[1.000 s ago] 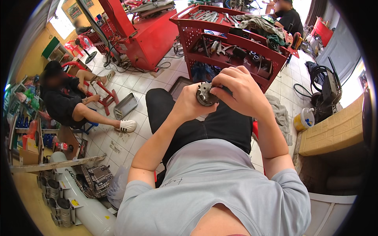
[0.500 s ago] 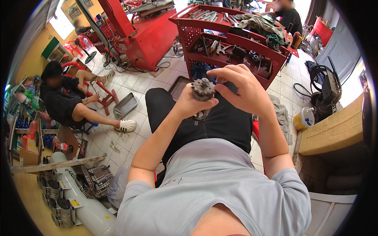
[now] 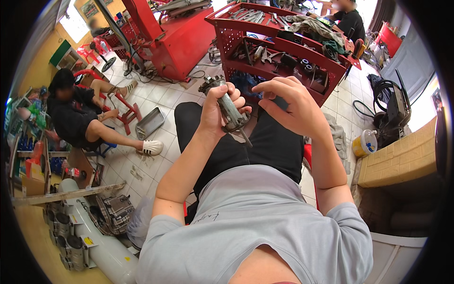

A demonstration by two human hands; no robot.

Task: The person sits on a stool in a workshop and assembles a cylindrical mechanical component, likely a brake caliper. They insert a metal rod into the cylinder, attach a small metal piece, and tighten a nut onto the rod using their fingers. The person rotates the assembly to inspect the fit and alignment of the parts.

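The left hand (image 3: pixel 216 108) is wrapped firmly round a grey cylindrical metal part (image 3: pixel 230 110), its fingers curled over the far side. The part tilts above the lap, its toothed end up and to the left, a thin rod (image 3: pixel 246 137) sticking out of its lower end. The right hand (image 3: pixel 298 109) hangs apart from it, just to the right, loosely open, with the thumb clear of the bent fingers and nothing visible in its grip. Beneath both are black trousers (image 3: pixel 196 135). Beyond the hands stands a red tool trolley (image 3: pixel 241 27): wrenches (image 3: pixel 249 17) lie toward the left end of its upper tray, and a grey-green cloth (image 3: pixel 307 24) is heaped near the right end. On the tiled floor to the left, a grey metal tray (image 3: pixel 152 122) sits near a seated co-worker (image 3: pixel 75 109) in black; to the right, past a crumpled cloth (image 3: pixel 335 137), stands a yellow-and-white bucket (image 3: pixel 363 144)
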